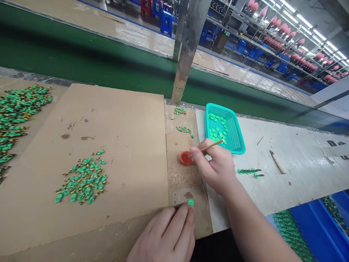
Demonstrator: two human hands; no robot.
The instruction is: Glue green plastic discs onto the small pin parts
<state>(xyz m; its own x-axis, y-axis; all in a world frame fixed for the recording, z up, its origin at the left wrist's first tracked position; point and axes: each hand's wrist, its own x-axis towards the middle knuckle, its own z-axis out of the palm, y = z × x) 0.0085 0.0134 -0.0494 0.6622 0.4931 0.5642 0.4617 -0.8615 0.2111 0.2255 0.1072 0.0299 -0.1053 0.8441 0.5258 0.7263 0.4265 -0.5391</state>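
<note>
Right hand (218, 165) at centre frame, fingers pinched narrow on a thin stick (208, 146) whose tip dips into a small red cap (186, 158) on the cardboard strip. Left hand (166, 236) at bottom centre, fingers loosely curled, fingertips touching a single green disc (191, 202) on the same strip, just below the cap; pressing down rather than gripping. Risk, as a judgement: too heavy a dip, and a blob of whatever sits in the cap could drip onto the cardboard (109, 145) on the way down to the disc, or smear over the left fingertips crowding the disc's edge. A nudge from the right wrist could tip the shallow cap, light and unsecured as it looks. A disc held only by fingertip pressure could skate away under the stick's push. Around: teal basket (237, 140) of more green discs right of centre, just behind the stick's far end, close enough for the stick to catch its rim on a lift. Heap of green-and-yellow pieces (81, 180) at lower left, a larger spread (16, 112) at far left, two small clusters near the metal post (188, 51) at upper centre. A few green pieces (248, 171) on the white desk (294, 163) right of the hand, near the forearm's path. Blue bin (319, 225) at lower right. Green conveyor (81, 62) across the top.
</note>
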